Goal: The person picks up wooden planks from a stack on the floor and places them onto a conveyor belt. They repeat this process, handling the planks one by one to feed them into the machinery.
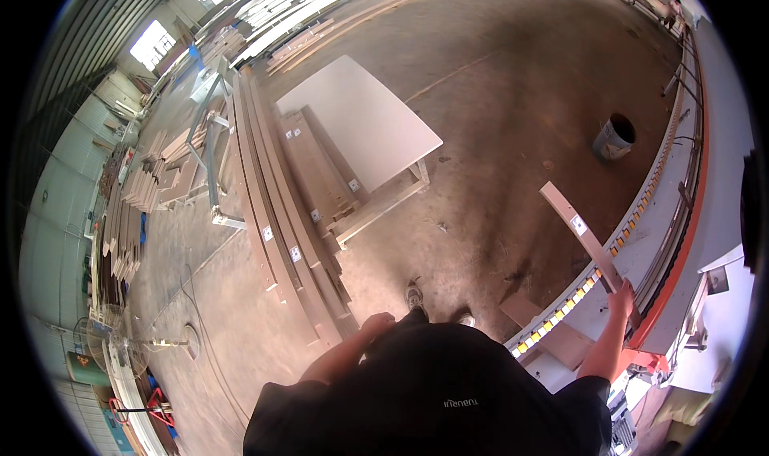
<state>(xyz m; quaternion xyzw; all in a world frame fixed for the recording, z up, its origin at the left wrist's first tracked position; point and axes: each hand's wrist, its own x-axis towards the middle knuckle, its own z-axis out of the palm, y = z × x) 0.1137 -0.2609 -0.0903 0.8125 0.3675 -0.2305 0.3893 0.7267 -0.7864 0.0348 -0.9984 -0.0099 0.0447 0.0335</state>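
Note:
My right hand (621, 298) is closed around the near end of a narrow brown board (585, 236) with a white label. The board lies over the edge of a long machine bed (641, 252), and its far end juts out past the row of yellow blocks (570, 302). My left hand (377, 325) is held close to my body, beside the near ends of the long stacked boards (280, 215); its fingers are mostly hidden.
Left of centre, a large pale panel (360, 119) and shorter labelled boards (320, 167) rest on a low wooden support (384, 207). A metal bucket (615, 138) stands on the floor beyond the machine. A fan (116, 344) is at far left. Another person (674, 11) is in the far right distance.

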